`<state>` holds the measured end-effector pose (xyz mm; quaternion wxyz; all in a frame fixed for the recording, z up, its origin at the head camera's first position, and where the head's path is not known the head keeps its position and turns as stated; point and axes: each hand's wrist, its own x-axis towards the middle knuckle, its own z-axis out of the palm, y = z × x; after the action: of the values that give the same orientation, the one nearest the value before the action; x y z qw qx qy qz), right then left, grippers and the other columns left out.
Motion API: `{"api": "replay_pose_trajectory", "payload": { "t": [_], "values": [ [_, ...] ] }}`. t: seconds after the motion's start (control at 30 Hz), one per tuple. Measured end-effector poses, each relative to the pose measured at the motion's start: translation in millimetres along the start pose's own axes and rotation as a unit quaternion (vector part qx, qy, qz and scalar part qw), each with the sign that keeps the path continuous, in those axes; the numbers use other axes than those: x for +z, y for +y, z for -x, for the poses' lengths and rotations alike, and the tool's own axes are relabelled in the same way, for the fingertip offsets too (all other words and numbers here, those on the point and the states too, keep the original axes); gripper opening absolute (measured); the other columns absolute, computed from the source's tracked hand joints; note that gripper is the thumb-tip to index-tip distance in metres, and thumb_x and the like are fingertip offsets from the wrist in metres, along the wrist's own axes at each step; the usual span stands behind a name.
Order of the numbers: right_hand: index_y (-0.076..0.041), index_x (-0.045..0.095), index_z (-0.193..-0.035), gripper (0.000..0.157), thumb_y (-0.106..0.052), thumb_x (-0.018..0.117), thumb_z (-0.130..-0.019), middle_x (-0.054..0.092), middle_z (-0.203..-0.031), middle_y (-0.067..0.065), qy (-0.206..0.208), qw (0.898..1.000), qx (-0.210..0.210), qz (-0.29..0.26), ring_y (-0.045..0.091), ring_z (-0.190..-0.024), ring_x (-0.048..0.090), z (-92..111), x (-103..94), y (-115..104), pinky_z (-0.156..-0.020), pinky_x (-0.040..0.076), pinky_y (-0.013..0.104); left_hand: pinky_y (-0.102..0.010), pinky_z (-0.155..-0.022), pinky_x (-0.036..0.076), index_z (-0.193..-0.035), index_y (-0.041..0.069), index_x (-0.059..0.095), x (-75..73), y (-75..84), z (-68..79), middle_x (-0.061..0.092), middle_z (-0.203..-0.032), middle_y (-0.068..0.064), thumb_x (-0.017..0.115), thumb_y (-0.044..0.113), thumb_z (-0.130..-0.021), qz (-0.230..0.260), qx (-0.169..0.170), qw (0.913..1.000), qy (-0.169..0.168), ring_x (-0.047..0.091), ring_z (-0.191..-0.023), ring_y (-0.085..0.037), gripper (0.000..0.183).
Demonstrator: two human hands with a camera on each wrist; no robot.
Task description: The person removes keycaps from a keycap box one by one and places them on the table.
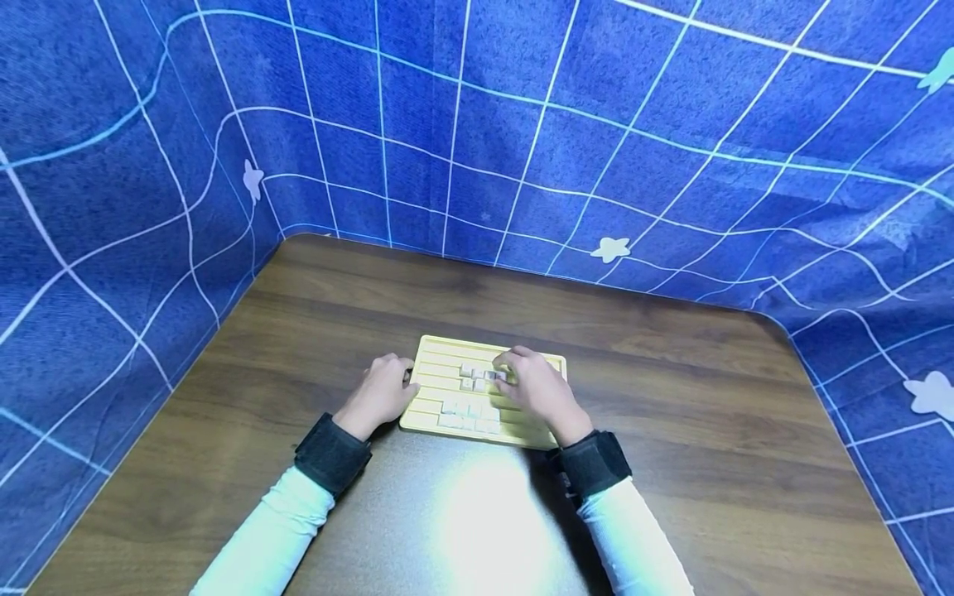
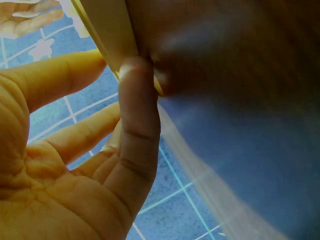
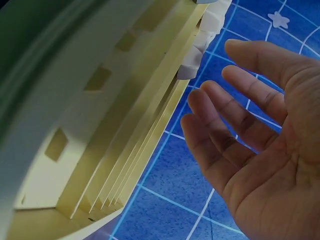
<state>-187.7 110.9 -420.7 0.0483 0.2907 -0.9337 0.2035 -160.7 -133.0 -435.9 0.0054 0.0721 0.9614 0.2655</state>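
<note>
A yellow tray (image 1: pixel 432 372) with raised parallel ridges lies on the table. Several small white pieces (image 1: pixel 469 410) that look like keycaps sit in its rows, some also along the tray edge in the right wrist view (image 3: pixel 192 62). At the tray's left edge, my left hand (image 1: pixel 378 393) pinches the rim between thumb and fingers, as the left wrist view shows (image 2: pixel 135 130). My right hand (image 1: pixel 540 389) hovers over the upper middle rows by some white pieces. Its fingers (image 3: pixel 212 140) are loosely bent and apart, with nothing seen between them.
The brown wooden table (image 1: pixel 708 397) spreads around the tray, with a bright glare spot near its front. A blue cloth (image 1: pixel 492 124) with white grid lines and stars surrounds the table at the back and sides. Black bands (image 1: pixel 333 454) wrap both wrists.
</note>
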Motion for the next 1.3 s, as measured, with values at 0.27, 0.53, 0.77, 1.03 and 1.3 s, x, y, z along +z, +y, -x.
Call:
{"api": "replay_pose_trajectory", "payload": {
  "t": [0.27, 0.53, 0.77, 1.03, 1.3],
  "values": [
    [-0.006, 0.070, -0.094, 0.016, -0.009, 0.070, -0.079, 0.068, -0.093, 0.008, 0.004, 1.000, 0.000, 0.010, 0.019, -0.079, 0.062, -3, 1.5, 1, -0.069, 0.056, 0.038, -0.049, -0.077, 0.051, -0.117, -0.008, 0.059, -2.4, 2.6, -1.7, 0.062, -0.088, -0.016, 0.065, 0.010, -0.084, 0.010, -0.020, 0.9995, -0.022, 0.058, -0.083, -0.029, 0.038],
    [-0.007, 0.071, -0.086, 0.008, -0.007, 0.070, -0.079, 0.068, -0.088, 0.007, -0.006, 1.000, 0.018, 0.013, 0.016, -0.072, 0.060, -6, 2.5, 0, -0.063, 0.055, 0.037, -0.052, -0.085, 0.051, -0.119, -0.006, 0.058, -2.1, 3.4, -4.5, 0.063, -0.104, -0.023, 0.063, 0.012, -0.085, 0.005, -0.036, 0.9987, -0.034, 0.059, -0.097, -0.037, 0.039],
    [-0.009, 0.070, -0.083, 0.006, -0.006, 0.067, -0.079, 0.067, -0.088, 0.004, -0.011, 0.999, 0.028, 0.019, 0.016, -0.074, 0.062, -8, 7.0, 0, -0.062, 0.055, 0.036, -0.052, -0.085, 0.050, -0.121, -0.005, 0.057, -1.7, 4.5, -3.2, 0.063, -0.105, -0.023, 0.063, 0.013, -0.086, 0.000, -0.052, 0.9978, -0.042, 0.058, -0.099, -0.037, 0.040],
    [-0.008, 0.067, -0.079, 0.008, -0.001, 0.066, -0.077, 0.066, -0.084, 0.004, -0.018, 0.999, 0.036, 0.015, 0.015, -0.072, 0.060, -8, 10.9, 2, -0.061, 0.054, 0.035, -0.052, -0.086, 0.050, -0.122, -0.005, 0.056, -0.3, 5.3, -2.3, 0.062, -0.107, -0.023, 0.063, 0.013, -0.086, 0.007, -0.062, 0.9969, -0.047, 0.058, -0.099, -0.037, 0.041],
    [-0.009, 0.067, -0.077, 0.010, 0.001, 0.067, -0.075, 0.066, -0.082, 0.003, -0.015, 0.999, 0.036, 0.020, 0.014, -0.072, 0.059, -9, 9.8, 2, -0.063, 0.053, 0.035, -0.051, -0.082, 0.051, -0.119, -0.005, 0.058, -2.1, 5.8, -2.8, 0.062, -0.099, -0.020, 0.064, 0.013, -0.084, 0.003, -0.052, 0.9979, -0.038, 0.059, -0.093, -0.035, 0.040]
  ]
}}
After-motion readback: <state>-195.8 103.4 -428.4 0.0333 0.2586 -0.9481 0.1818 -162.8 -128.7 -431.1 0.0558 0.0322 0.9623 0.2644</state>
